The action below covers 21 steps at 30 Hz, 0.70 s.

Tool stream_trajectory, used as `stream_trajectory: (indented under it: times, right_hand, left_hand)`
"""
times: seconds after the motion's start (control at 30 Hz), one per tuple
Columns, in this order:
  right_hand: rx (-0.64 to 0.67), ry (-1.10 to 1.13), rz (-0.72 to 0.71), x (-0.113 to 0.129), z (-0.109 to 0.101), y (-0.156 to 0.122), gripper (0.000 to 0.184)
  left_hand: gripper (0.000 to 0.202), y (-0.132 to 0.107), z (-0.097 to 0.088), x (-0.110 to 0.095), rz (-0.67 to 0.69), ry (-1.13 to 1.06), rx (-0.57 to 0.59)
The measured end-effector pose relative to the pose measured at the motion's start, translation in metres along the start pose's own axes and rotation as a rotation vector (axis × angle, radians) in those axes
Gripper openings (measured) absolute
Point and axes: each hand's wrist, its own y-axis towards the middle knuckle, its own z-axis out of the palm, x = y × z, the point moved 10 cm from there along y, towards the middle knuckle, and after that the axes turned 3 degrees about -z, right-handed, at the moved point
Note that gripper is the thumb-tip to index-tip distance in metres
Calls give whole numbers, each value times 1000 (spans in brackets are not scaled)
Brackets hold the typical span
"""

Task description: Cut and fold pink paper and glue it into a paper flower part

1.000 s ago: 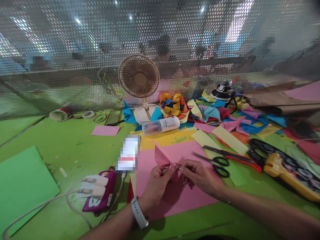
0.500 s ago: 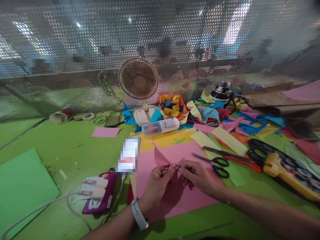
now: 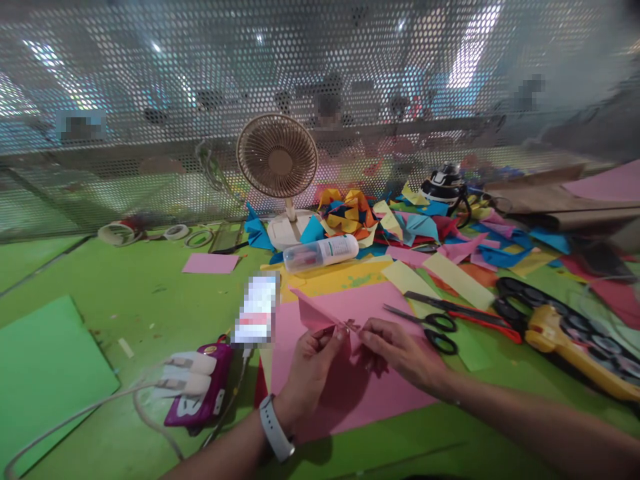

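A piece of folded pink paper (image 3: 320,313) is held between my hands, above a large pink sheet (image 3: 370,400) on the table. My left hand (image 3: 316,360) is closed on its near left part, thumb pressed on a crease. With thumb and fingers pinched, my right hand (image 3: 390,350) grips the right side of the same paper. One pointed flap sticks up to the far left. The small folds between the fingertips are partly hidden. Black-handled scissors (image 3: 437,327) lie just right of my right hand.
A phone (image 3: 257,310) and a purple power bank (image 3: 203,393) with cables lie left. Behind are a bottle (image 3: 321,253), a fan (image 3: 277,157) and folded coloured papers (image 3: 350,213). Red-handled scissors (image 3: 470,313) and a yellow-and-black tool (image 3: 555,333) lie right; a green sheet (image 3: 55,373) is far left.
The folded paper's pointed flap has tipped and shifted to the left. My hands have moved slightly apart, and more of the small folds show between the fingertips.
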Motion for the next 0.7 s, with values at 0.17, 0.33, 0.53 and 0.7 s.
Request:
stream_trajectory:
  times: [0.17, 0.33, 0.53, 0.7]
  right_hand:
    - [42, -1, 33, -11, 8, 2, 41]
    - [24, 1, 49, -19, 8, 3, 40]
    - [18, 16, 77, -20, 10, 3, 44]
    - [43, 10, 94, -19, 12, 5, 43]
  left_hand:
    - [16, -1, 0, 4, -4, -9, 9]
    - [14, 0, -2, 2, -11, -2, -4]
    - [15, 1, -3, -2, -4, 44, -37]
    - [19, 1, -4, 4, -25, 48, -42]
